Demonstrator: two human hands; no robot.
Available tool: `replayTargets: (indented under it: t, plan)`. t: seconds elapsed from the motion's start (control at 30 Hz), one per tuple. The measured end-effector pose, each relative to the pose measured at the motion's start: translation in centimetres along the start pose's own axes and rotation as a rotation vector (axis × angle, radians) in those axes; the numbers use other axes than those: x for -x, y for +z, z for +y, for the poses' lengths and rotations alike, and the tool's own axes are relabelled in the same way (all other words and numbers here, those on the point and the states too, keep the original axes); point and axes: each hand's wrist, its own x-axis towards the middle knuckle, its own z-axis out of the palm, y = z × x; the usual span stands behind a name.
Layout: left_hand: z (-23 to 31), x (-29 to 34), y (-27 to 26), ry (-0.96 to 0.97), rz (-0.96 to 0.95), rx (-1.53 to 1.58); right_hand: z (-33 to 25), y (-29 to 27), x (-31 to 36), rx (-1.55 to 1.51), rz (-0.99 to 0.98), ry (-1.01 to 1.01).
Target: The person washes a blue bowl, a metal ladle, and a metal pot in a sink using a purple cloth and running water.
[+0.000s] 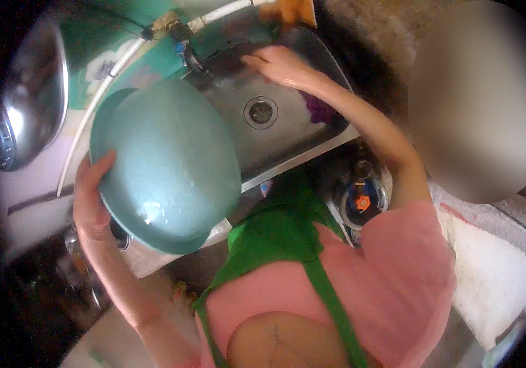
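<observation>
My left hand (94, 196) grips the left rim of a large pale teal basin (171, 159). The basin is held tilted, overlapping the left end of a dark sink (287, 144). My right hand (281, 66) reaches over the far part of the sink, fingers stretched toward the left, with nothing seen in it. Left of that hand is a tap (192, 56) with a blue mark on top. A round drain strainer (260, 113) shows in the sink floor. Crumpled purple cloth (319, 108) lies at the sink's right side.
A white hose (85, 132) runs along the wall behind the basin. At the far left stands a shiny round metal vessel (36, 92). Beside my right elbow is a dark container with an orange flower mark (362, 201). A pale board (490, 276) is at the right.
</observation>
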Motion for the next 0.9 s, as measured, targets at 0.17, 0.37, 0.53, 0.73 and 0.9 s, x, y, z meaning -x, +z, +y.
replayTargets:
  t: [0.17, 0.37, 0.53, 0.73, 0.9]
  plan:
    - [2.1, 1.5, 1.1, -0.044, -0.138, -0.256, 6.8, 1.1, 4.8, -0.378, -0.212, 0.310]
    - [2.9, 1.4, 6.0, 0.090, -0.678, -0.655, 5.4, 0.3, 7.9, -0.758, -0.462, 0.528]
    - [0.4, 2.0, 10.0, 0.642, -0.888, -1.101, 5.7, -0.5, 9.0, -1.092, -0.382, 0.757]
    - [-7.4, 2.5, 9.8, 0.798, -0.711, -1.279, 3.6, -2.2, 10.5, -0.607, -0.297, 0.759]
    - [-12.5, 3.5, 6.3, 0.829, -0.165, -1.197, 7.3, 0.6, 11.8, -0.740, -0.114, 0.463]
